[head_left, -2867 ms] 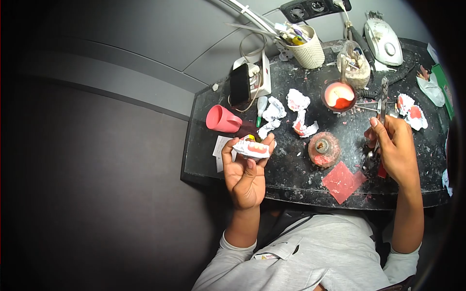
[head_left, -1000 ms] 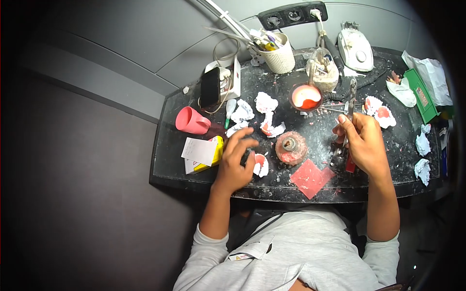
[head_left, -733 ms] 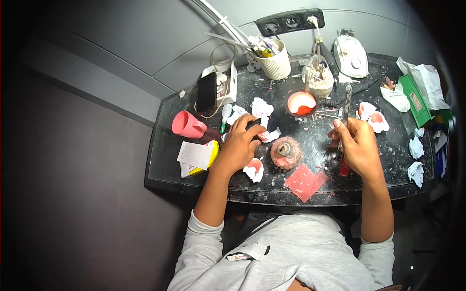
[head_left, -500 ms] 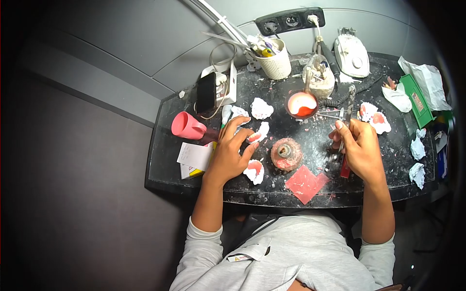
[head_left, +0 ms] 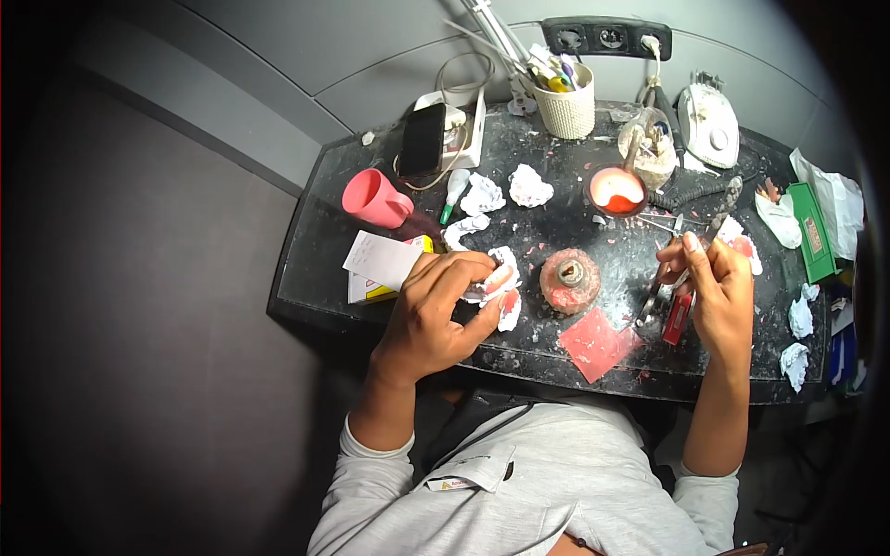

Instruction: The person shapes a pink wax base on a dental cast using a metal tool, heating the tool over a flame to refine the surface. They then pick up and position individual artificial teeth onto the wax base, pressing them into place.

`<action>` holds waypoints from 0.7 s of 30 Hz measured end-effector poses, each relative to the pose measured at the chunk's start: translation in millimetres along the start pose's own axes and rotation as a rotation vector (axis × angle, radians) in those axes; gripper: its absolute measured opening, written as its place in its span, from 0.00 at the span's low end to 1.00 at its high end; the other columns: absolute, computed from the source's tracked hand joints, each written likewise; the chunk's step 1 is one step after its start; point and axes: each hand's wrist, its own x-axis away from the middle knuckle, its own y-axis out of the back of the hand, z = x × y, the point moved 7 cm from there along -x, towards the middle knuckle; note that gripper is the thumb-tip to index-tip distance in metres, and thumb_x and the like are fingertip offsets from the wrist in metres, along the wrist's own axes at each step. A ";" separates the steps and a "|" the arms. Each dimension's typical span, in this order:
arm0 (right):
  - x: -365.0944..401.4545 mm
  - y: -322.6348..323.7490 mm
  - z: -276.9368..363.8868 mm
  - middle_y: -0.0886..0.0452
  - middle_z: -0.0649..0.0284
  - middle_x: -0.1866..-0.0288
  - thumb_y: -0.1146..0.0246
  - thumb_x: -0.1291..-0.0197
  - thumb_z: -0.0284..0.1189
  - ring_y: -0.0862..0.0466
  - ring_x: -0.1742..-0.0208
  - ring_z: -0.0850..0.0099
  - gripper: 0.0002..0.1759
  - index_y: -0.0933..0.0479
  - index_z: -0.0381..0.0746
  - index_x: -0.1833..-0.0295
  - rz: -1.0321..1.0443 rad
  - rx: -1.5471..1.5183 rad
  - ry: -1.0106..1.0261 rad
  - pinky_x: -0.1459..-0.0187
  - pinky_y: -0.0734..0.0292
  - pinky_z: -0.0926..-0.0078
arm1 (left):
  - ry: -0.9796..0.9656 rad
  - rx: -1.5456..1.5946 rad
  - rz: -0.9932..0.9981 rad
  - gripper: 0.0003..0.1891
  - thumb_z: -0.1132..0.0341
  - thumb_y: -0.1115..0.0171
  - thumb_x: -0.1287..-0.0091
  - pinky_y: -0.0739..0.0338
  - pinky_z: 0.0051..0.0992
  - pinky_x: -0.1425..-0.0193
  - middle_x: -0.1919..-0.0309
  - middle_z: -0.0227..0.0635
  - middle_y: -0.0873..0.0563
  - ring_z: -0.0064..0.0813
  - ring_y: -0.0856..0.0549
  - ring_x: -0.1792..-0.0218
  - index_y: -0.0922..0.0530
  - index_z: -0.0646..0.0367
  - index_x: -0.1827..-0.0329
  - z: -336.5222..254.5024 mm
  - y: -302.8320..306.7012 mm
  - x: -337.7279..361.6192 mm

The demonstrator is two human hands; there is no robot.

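My left hand (head_left: 436,315) has its thumb and fingers closed around a white plaster dental cast (head_left: 502,263) with a pink wax rim. Just below that cast lies another plaster cast with pink wax (head_left: 510,310), partly covered by my thumb. In my right hand (head_left: 716,287) a metal wax knife (head_left: 728,204) is gripped, its whitish-stained end pointing up and away. A red-handled tool (head_left: 678,318) rests on the table beneath the right hand. Between my hands stand a round glass spirit burner (head_left: 570,283) and a sheet of pink wax (head_left: 595,345).
A pan of melted red wax (head_left: 616,192) sits behind the burner. More plaster casts (head_left: 530,186) lie at the back and right. At left are a pink mug (head_left: 375,198), a phone (head_left: 424,139) and paper slips (head_left: 382,259). A green box (head_left: 814,232) stands at the right edge.
My left hand has moved nearer to me and closed on the plaster cast, which has shifted towards the front. The right hand still holds the wax knife, now tilted differently. The view has shifted.
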 end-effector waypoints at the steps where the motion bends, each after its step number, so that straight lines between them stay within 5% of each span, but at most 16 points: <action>1: -0.3 0.4 -0.8 0.10 0.59 0.65 0.39 0.21 0.35 0.16 0.71 0.81 0.19 0.19 0.34 0.65 0.002 0.002 0.003 0.72 0.26 0.84 | 0.003 -0.013 0.018 0.14 0.71 0.25 0.41 0.23 0.36 0.50 0.56 0.42 0.10 0.42 0.12 0.58 0.18 0.62 0.54 -2.0 1.5 -0.6; 10: 1.3 2.9 6.7 0.11 0.60 0.65 0.40 0.20 0.35 0.16 0.72 0.80 0.17 0.17 0.32 0.60 -0.007 -0.072 0.047 0.72 0.27 0.84 | -0.042 -0.043 -0.006 0.15 0.72 0.24 0.43 0.24 0.34 0.52 0.59 0.41 0.10 0.39 0.13 0.60 0.18 0.64 0.55 -12.4 5.3 -1.3; 21: 7.7 5.4 39.2 0.17 0.64 0.61 0.39 0.22 0.29 0.21 0.62 0.80 0.13 0.14 0.31 0.53 -0.002 -0.020 0.406 0.61 0.26 0.82 | 0.022 0.068 -0.034 0.12 0.70 0.25 0.40 0.25 0.35 0.50 0.60 0.41 0.11 0.41 0.13 0.60 0.19 0.62 0.57 -10.7 6.2 2.1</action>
